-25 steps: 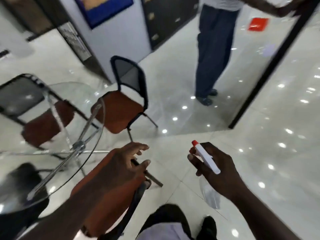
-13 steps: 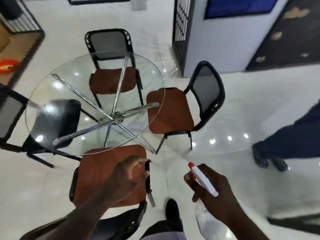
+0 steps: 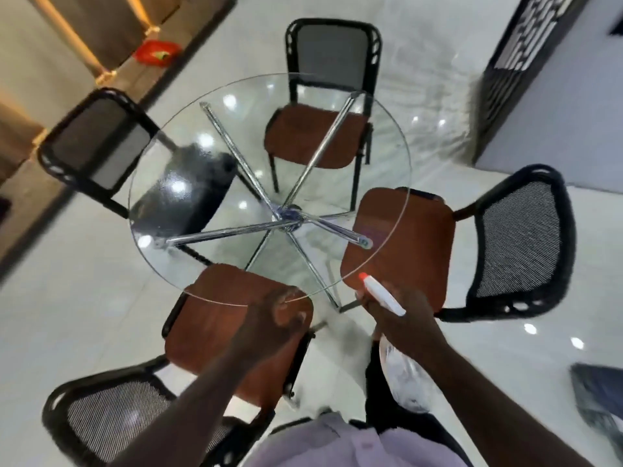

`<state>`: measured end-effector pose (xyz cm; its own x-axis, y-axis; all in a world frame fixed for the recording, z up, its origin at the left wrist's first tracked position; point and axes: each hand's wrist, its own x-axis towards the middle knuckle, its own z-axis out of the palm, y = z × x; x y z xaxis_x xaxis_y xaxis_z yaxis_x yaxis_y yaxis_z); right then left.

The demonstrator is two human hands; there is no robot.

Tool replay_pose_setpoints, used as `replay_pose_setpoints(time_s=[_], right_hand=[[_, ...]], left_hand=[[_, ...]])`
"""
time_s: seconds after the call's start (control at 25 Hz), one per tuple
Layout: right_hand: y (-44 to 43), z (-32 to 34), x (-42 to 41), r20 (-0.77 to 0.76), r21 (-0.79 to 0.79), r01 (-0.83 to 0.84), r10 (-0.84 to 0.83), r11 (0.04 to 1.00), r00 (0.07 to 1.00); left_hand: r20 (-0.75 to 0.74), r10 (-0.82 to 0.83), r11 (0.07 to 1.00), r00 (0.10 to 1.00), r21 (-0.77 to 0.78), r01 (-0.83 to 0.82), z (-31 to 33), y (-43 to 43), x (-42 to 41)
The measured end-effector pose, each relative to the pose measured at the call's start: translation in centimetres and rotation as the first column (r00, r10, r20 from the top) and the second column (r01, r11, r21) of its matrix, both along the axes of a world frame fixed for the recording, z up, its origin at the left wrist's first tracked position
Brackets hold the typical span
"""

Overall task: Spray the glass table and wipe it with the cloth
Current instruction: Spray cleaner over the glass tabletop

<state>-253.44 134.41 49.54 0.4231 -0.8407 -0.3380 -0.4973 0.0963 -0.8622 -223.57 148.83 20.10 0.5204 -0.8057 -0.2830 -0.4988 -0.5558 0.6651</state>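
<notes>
The round glass table [image 3: 175, 261] on crossed chrome legs [image 3: 286, 215] fills the middle of the head view. My right hand [image 3: 404, 323] grips a spray bottle [image 3: 384, 296] with a white head, a red nozzle and a clear body. The nozzle points toward the table's near right rim. My left hand [image 3: 273, 318] hovers just at the near rim, fingers curled, with nothing in it. No cloth is in view.
Chairs with black mesh backs and brown seats ring the table: a far one [image 3: 317, 139], a right one [image 3: 522, 244], a near one [image 3: 209, 325] under my left arm, and a left one [image 3: 97, 146]. A person's dark trouser leg [image 3: 600, 392] shows at the right edge.
My view has swung left and down so the whole table is centred. Both hands have come up to its near rim. My left fingers have curled in.
</notes>
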Motion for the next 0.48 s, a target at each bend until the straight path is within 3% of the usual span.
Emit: replay_pose_setpoints(time_s=[0.04, 0.08, 0.12, 0.16, 0.32, 0.48], right_hand=[[-2.4, -0.7, 0.1, -0.032, 0.014, -0.054, 0.055, 0.998, 0.998], [-4.6, -1.2, 0.2, -0.050, 0.042, -0.098, 0.100, 0.994, 0.994], [-6.7, -1.8, 0.3, -0.070, 0.058, -0.135, 0.139, 0.989, 0.988], [-8.6, -2.2, 0.4, -0.092, 0.074, -0.157, 0.163, 0.985, 0.982], [-14.1, -3.5, 0.9, -0.152, 0.103, -0.172, 0.186, 0.980, 0.971], [-15.6, -4.3, 1.7, -0.240, 0.001, -0.254, 0.247, 0.967, 0.939]], left_hand=[[-0.007, -0.068, 0.996, 0.998, 0.052, 0.068, 4.5, 0.5, -1.5], [-0.034, -0.094, 0.991, 0.995, 0.095, 0.097, 15.3, -0.4, -4.3], [0.024, -0.016, 0.981, 1.000, 0.192, 0.011, 22.0, -2.2, -6.3], [0.018, 0.059, 0.974, 0.998, 0.217, -0.062, 23.5, -2.4, -6.7], [-0.085, 0.070, 0.936, 0.994, 0.349, -0.036, 22.5, -3.5, -7.7], [-0.005, -0.029, 0.945, 1.000, 0.324, 0.029, 21.2, -3.4, -8.1]])
